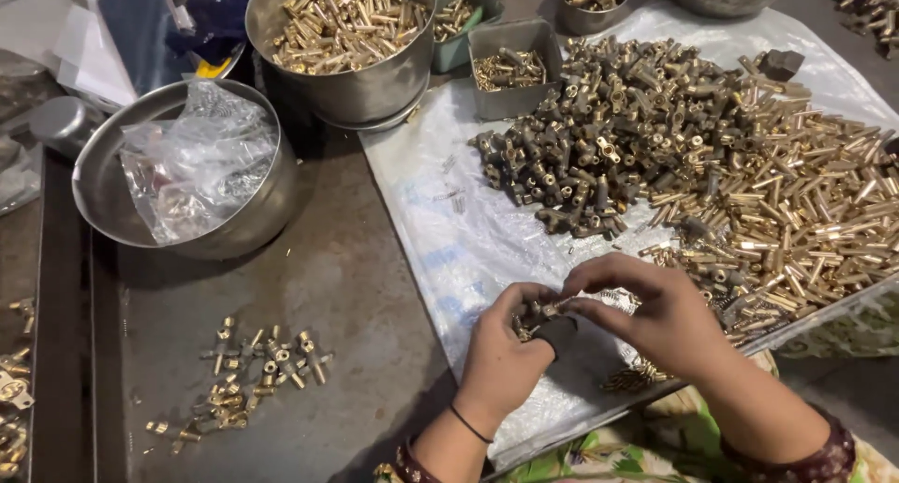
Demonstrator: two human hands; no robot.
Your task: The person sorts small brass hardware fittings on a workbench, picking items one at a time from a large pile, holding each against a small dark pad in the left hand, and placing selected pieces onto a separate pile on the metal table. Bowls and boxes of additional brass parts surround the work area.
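My left hand (506, 352) is curled around a handful of small brass parts (536, 314), with a dark piece (559, 333) pinched under its thumb. Meeting it from the right, my right hand (655, 316) closes its fingertips on one of those brass parts. Both hands hover over the near edge of a white plastic sheet (449, 230). On that sheet, just beyond the hands, lies a big heap of dark fittings (581, 136) merging into a heap of shiny brass pins (796, 211).
A small cluster of assembled brass pieces (253, 371) lies on the dark table at the left. A steel bowl with a clear bag (187, 164) and a steel bowl of brass pins (346, 33) stand behind. Small grey trays (510, 66) sit at the back.
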